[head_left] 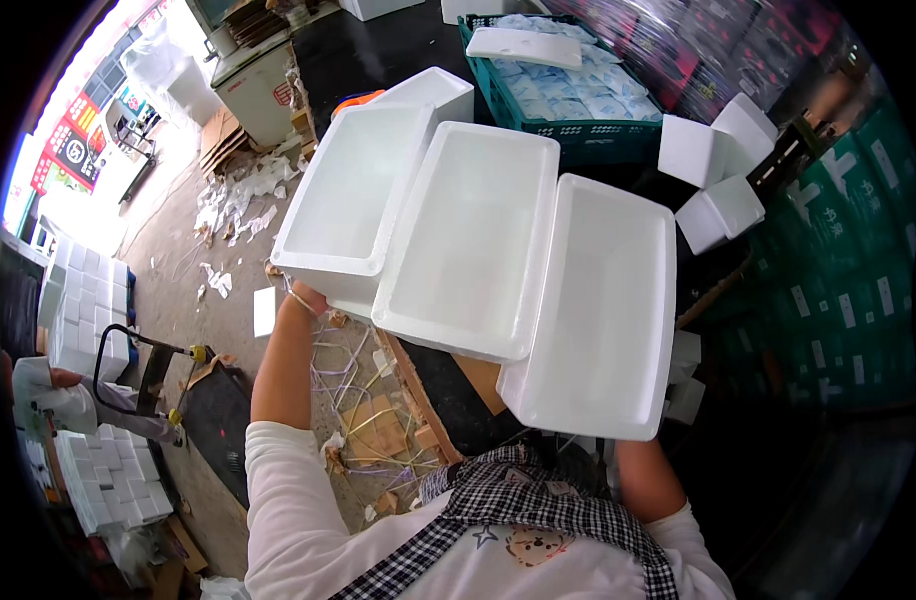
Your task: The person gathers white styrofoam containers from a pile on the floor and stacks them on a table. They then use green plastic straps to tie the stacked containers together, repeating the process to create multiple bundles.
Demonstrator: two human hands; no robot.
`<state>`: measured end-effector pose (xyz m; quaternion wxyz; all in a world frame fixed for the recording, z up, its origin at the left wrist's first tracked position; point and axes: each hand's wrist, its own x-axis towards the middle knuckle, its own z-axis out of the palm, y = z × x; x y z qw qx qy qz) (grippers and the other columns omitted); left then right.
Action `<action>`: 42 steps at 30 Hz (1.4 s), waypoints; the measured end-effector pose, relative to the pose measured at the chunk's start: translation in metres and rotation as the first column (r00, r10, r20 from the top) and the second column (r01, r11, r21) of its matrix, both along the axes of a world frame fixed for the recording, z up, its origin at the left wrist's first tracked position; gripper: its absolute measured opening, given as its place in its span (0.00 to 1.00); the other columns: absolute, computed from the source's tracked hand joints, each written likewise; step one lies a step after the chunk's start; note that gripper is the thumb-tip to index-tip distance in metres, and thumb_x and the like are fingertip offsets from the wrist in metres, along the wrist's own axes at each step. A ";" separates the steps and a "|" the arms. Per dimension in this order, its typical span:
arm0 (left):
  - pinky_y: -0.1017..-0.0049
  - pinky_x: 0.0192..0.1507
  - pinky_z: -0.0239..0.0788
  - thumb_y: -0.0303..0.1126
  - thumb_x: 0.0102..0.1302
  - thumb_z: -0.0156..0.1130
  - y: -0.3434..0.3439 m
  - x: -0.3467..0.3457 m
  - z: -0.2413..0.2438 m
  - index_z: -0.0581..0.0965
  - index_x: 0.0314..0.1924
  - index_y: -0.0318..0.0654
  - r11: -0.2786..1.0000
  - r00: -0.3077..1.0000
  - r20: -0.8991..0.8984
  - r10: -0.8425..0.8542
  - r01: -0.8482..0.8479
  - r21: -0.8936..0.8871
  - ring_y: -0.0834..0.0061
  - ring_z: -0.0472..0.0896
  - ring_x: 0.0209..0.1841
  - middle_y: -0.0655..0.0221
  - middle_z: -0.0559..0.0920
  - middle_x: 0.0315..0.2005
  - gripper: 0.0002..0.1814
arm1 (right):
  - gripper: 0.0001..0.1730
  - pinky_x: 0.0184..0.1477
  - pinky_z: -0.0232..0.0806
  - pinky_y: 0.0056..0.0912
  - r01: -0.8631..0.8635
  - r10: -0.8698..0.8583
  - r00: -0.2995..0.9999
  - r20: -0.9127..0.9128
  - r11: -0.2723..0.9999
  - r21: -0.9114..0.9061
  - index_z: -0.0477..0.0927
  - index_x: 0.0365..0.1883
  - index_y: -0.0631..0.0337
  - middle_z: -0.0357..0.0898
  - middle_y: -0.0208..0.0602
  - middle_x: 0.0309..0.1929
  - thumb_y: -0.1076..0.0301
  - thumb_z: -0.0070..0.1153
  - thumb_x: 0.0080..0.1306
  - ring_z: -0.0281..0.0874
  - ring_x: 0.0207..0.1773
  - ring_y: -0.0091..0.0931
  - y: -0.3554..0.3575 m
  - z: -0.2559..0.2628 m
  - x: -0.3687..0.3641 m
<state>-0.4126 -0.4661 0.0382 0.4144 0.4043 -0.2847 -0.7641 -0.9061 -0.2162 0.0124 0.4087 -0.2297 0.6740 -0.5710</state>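
Observation:
Three open white polystyrene foam boxes, a left one point(349, 184), a middle one point(469, 240) and a right one point(604, 307), stand side by side before me, touching, over a black-topped table point(458, 397). All are empty. My left hand point(310, 297) is at the near left corner of the left box, its fingers mostly hidden beneath it. The right forearm goes under the near edge of the right box; that hand is hidden. Another white foam box point(428, 90) lies partly behind the left box, beside an orange object point(360, 100).
A green crate point(578, 133) of white and blue packets, with a foam lid point(524, 46) on top, stands behind. Small foam boxes point(702, 150) lie at the right by stacked green cartons point(840, 277). Straps and scraps litter the floor. A person point(60, 397) stands left, near a trolley point(154, 375).

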 end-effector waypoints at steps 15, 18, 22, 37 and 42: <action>0.65 0.45 0.68 0.41 0.51 0.70 0.259 -0.144 0.082 0.77 0.38 0.43 0.155 0.750 0.464 0.472 0.448 -0.881 0.64 0.77 0.45 0.62 0.79 0.39 0.17 | 0.38 0.37 0.68 0.24 -0.259 0.230 0.818 -0.528 0.966 0.019 0.61 0.65 0.58 0.66 0.40 0.59 0.63 0.61 0.58 0.69 0.56 0.28 0.098 0.093 0.009; 0.51 0.61 0.49 0.49 0.48 0.70 0.252 -0.219 0.157 0.77 0.41 0.48 -0.200 0.736 0.222 0.640 0.438 -0.877 0.61 0.63 0.62 0.59 0.71 0.55 0.22 | 0.41 0.34 0.68 0.23 -0.291 0.275 0.736 -0.618 0.954 0.078 0.61 0.65 0.58 0.65 0.43 0.60 0.62 0.64 0.54 0.70 0.53 0.29 0.095 0.076 0.003; 0.45 0.65 0.38 0.44 0.46 0.70 0.222 -0.254 0.197 0.78 0.41 0.50 -0.113 0.483 0.670 0.564 0.848 -0.518 0.68 0.65 0.64 0.76 0.78 0.49 0.21 | 0.45 0.32 0.68 0.24 -0.355 0.303 0.665 -0.682 0.932 0.069 0.60 0.66 0.53 0.63 0.44 0.61 0.58 0.68 0.51 0.73 0.36 0.26 0.088 0.070 0.006; 0.73 0.49 0.72 0.39 0.52 0.71 0.103 -0.124 0.412 0.75 0.55 0.37 -0.017 0.683 0.530 0.502 0.620 -0.784 0.73 0.81 0.44 0.64 0.83 0.40 0.30 | 0.48 0.47 0.70 0.43 -0.242 0.399 0.359 -0.844 0.913 0.329 0.57 0.68 0.40 0.53 0.51 0.66 0.46 0.65 0.50 0.71 0.54 0.45 0.046 0.106 0.050; 0.74 0.46 0.73 0.33 0.51 0.71 0.090 -0.063 0.400 0.76 0.54 0.41 0.308 0.368 0.654 0.661 0.662 -0.683 0.77 0.80 0.40 0.66 0.82 0.38 0.28 | 0.33 0.45 0.72 0.41 -0.377 0.642 0.268 -0.718 0.756 0.535 0.75 0.54 0.44 0.48 0.53 0.69 0.53 0.69 0.47 0.75 0.49 0.47 0.066 0.117 0.061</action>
